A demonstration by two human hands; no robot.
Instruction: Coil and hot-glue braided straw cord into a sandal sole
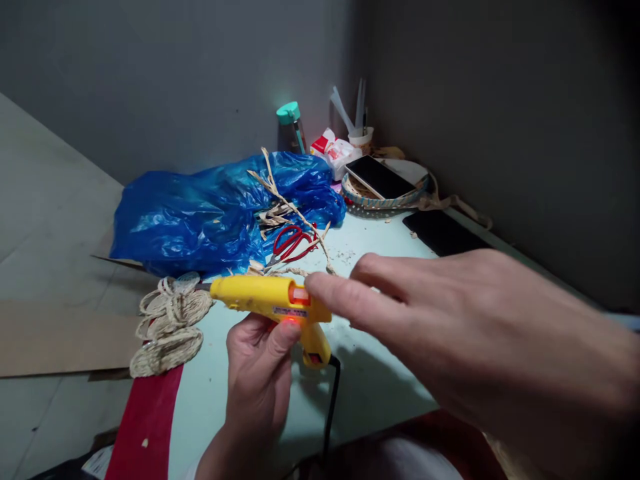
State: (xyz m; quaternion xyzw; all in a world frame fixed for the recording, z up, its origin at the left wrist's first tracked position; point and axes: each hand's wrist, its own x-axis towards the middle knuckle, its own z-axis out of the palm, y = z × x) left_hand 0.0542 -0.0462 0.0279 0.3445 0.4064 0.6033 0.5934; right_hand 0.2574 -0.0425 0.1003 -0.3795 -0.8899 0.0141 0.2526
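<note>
A yellow glue gun [270, 301] with a glowing orange light is held level above the pale table [380, 380], nozzle pointing left. My left hand [260, 377] is wrapped round its grip from below. My right hand [450, 333] reaches in from the right, fingers stretched out, the index fingertip touching the back of the gun. Just left of the nozzle lie coiled woven straw pieces [167, 327]. The gun's black cord [330, 413] runs down toward me.
A crumpled blue plastic bag [210, 213] lies behind the gun with straw strips and red scissors [293, 243] on it. At the far corner stand a teal-capped bottle [293, 127], a cup, packets, a phone [377, 177] on a woven tray and another dark phone [443, 233]. Cardboard [55, 337] lies left.
</note>
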